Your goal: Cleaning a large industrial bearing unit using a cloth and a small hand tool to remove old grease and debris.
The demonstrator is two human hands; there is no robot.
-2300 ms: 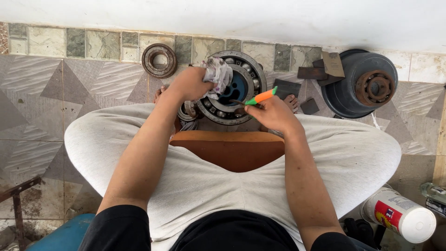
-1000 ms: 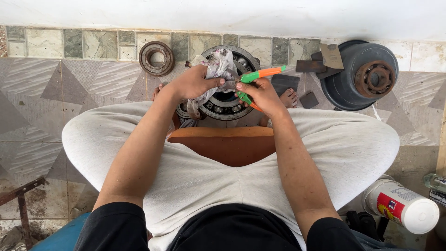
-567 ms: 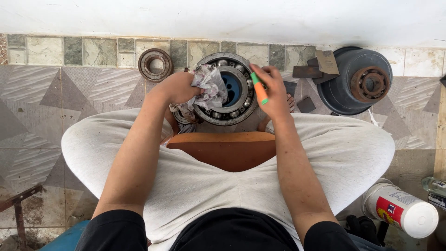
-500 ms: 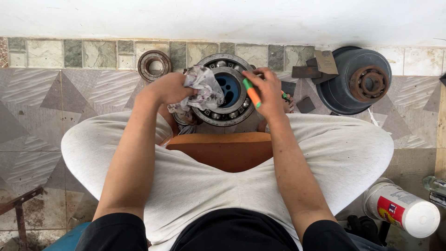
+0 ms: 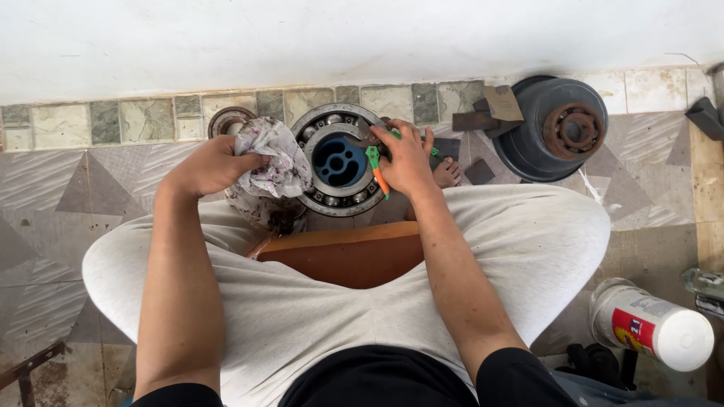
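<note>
A tiled floor [image 5: 60, 188] spreads under the seated person, running up to a white wall [image 5: 302, 38] at the top of the view. The person's legs in pale grey trousers [image 5: 302, 309] fill the middle, parted around a brown wooden stool [image 5: 343, 252].

To the right, near the wall, a dark round brake drum [image 5: 554, 128] with a rusty centre lies on the floor, with a few dark flat scraps just beside it. At the lower right a white cylindrical can [image 5: 652, 324] with a red label lies on its side.

In front of the stool, between the knees, sits a large metal ball bearing [image 5: 339, 162], its ring of steel balls showing and a blue centre inside. A smaller rusty bearing [image 5: 228, 120] lies by the wall, just left of it and partly hidden by the rag.

The left hand [image 5: 211, 162] is closed around a crumpled, stained white rag [image 5: 273, 162], which touches the left edge of the large bearing. The right hand [image 5: 403, 154] rests on the bearing's right rim, fingers curled over the metal and gripping an orange and green screwdriver [image 5: 375, 167] that lies across the ring. A bare foot [image 5: 446, 173] shows just right of that hand.
</note>
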